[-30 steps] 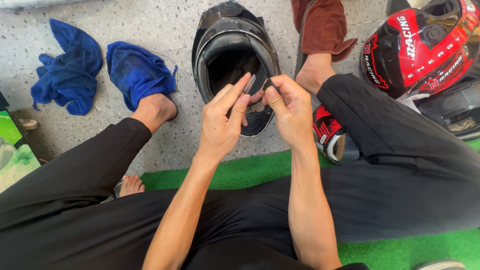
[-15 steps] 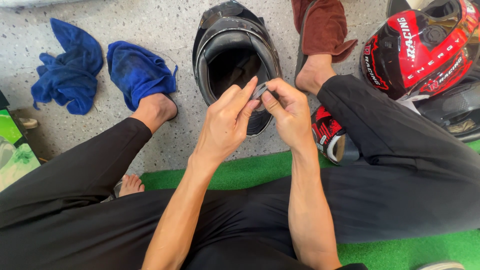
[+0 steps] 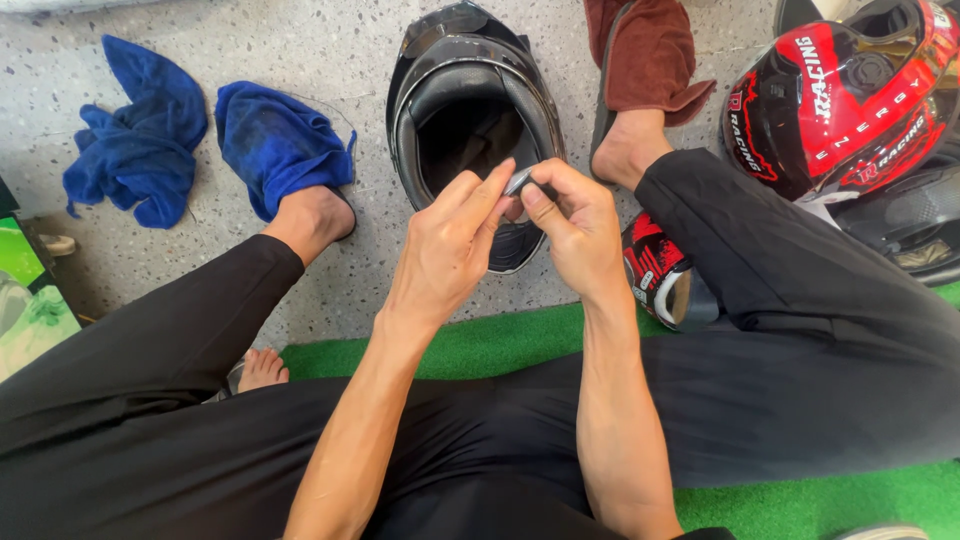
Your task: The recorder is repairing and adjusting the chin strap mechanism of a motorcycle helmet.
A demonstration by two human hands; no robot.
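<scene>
A black helmet (image 3: pixel 470 90) lies upside down on the speckled floor between my feet, its dark padded inside facing up. My left hand (image 3: pixel 445 245) and my right hand (image 3: pixel 575 225) meet just above its near rim. Both pinch a small grey part (image 3: pixel 518 181) between thumbs and fingertips. I cannot tell what the part is, as the fingers hide most of it.
A red and black helmet (image 3: pixel 850 95) rests at the right, with another red and black piece (image 3: pixel 660 280) under my right knee. Two blue cloths (image 3: pixel 140 130) (image 3: pixel 275 140) lie at the left, a brown cloth (image 3: pixel 650 55) over my right foot. Green matting (image 3: pixel 470 345) covers the near floor.
My hands have closed together over the helmet's rim. The left fingers, spread a second ago, now pinch the small grey part with the right fingers.
</scene>
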